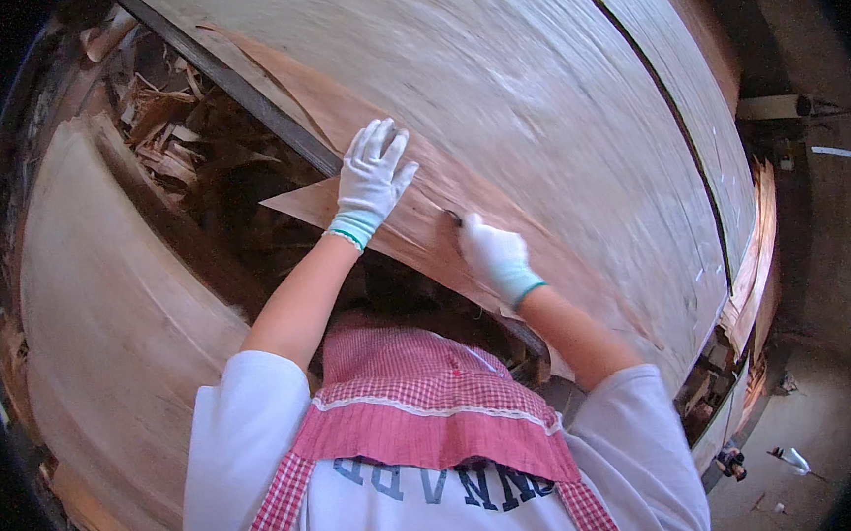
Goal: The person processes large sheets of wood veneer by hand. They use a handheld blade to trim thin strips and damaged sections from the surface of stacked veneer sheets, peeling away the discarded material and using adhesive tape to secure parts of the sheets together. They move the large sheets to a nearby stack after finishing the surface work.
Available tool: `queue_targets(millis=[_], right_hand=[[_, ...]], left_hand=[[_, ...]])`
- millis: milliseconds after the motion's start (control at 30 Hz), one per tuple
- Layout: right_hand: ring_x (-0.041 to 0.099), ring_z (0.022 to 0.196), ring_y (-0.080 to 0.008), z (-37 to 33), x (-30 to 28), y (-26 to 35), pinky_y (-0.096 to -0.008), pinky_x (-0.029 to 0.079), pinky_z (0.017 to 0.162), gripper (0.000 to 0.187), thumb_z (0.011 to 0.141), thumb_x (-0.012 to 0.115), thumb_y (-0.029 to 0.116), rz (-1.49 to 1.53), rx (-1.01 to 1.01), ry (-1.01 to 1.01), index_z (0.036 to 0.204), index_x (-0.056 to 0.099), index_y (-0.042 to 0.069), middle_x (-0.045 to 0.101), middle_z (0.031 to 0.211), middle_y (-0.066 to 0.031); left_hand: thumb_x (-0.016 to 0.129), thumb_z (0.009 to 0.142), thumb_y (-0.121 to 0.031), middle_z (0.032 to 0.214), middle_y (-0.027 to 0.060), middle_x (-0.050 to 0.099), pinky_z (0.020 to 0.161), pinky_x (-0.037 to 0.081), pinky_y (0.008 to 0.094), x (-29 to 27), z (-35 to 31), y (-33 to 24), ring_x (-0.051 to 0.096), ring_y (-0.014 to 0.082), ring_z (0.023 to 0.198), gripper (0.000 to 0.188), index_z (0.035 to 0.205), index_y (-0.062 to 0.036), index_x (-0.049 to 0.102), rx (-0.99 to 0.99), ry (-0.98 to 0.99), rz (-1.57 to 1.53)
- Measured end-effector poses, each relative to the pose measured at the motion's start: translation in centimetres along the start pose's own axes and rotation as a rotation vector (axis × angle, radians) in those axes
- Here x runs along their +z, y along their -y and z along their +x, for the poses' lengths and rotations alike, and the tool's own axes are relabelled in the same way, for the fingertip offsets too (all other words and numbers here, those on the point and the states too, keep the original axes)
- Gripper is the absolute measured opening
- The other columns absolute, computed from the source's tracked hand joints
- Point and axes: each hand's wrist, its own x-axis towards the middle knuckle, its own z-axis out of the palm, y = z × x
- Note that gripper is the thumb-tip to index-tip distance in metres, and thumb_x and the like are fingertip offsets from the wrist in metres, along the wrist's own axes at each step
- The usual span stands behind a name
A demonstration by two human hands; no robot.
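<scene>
A reddish-brown sheet of wood veneer (444,244) lies along the near edge of a broad, pale wood panel (492,83), with a pointed flap of it jutting out over the edge. Across the veneer my left hand (372,180), in a white glove with a green-edged cuff, rests flat with its fingers stretched out. To the right, my gloved right hand (496,253) is closed around a small dark tool (454,216) that looks like a knife; its tip points at the veneer, and its handle is hidden in the fist.
A dark straight edge bar (236,91) borders the panel. Beyond it is a gap holding torn veneer scraps (165,136). Another pale wood stack (99,259) stands at the left. Ragged veneer edges (757,272) hang at the right, above a floor (802,427) with small litter.
</scene>
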Motion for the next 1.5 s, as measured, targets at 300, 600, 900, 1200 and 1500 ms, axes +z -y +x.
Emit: queue_targets(millis=[300,600,900,1200,1500], right_hand=[[0.062,0.067,-0.0405,-0.4,-2.8,-10.9,-0.0498,0.048,0.055,0.020,0.092,0.057,0.029,0.140,-0.184,-0.180,0.101,0.057,0.012,0.064,0.077,-0.0184],[0.068,0.069,-0.0338,9.2,-4.1,1.7,-0.0459,0.055,0.058,0.014,0.085,0.057,0.019,-0.098,-0.270,-0.205,0.092,0.056,0.007,0.068,0.079,-0.0134],[0.063,0.072,-0.0413,-9.9,4.8,-8.1,-0.0478,0.050,0.062,0.021,0.092,0.057,0.024,0.267,0.373,-0.371,0.101,0.053,0.005,0.064,0.079,-0.0216],[0.062,0.086,-0.0387,-7.5,2.7,-12.8,-0.0481,0.050,0.073,0.027,0.085,0.066,0.020,0.386,0.453,-0.426,0.107,0.054,0.010,0.055,0.106,-0.0162],[0.063,0.081,-0.0318,-20.4,-3.1,-1.4,-0.0412,0.049,0.064,0.033,0.069,0.071,0.007,0.296,0.224,-0.674,0.099,0.058,0.011,0.062,0.092,-0.0099]], left_hand=[[0.074,0.078,-0.034,0.137,0.0171,0.045,0.107,0.037,0.0457,-0.7,0.2,0.3,0.043,0.0338,0.128,0.060,0.130,-0.0112,0.053,-0.045,0.099,-0.025],[0.079,0.071,-0.023,0.140,0.0124,0.045,0.112,0.033,0.0407,-2.0,1.1,-0.2,0.041,0.0315,0.131,0.079,0.139,-0.0075,0.043,-0.118,0.246,-0.064],[0.075,0.076,-0.035,0.140,0.0127,0.045,0.112,0.033,0.0416,-1.5,0.8,-0.3,0.040,0.0313,0.131,0.074,0.136,-0.0047,0.045,-0.087,0.232,-0.001],[0.059,0.085,-0.015,0.115,0.0047,0.060,0.068,0.047,0.0354,-1.4,-1.0,-3.9,0.061,0.0202,0.085,0.031,0.115,-0.0135,0.059,0.146,0.350,0.380],[0.053,0.086,-0.011,0.111,0.0078,0.060,0.063,0.052,0.0351,-2.7,-3.1,-6.6,0.063,0.0184,0.077,0.032,0.119,-0.0136,0.056,0.015,0.616,0.567]])
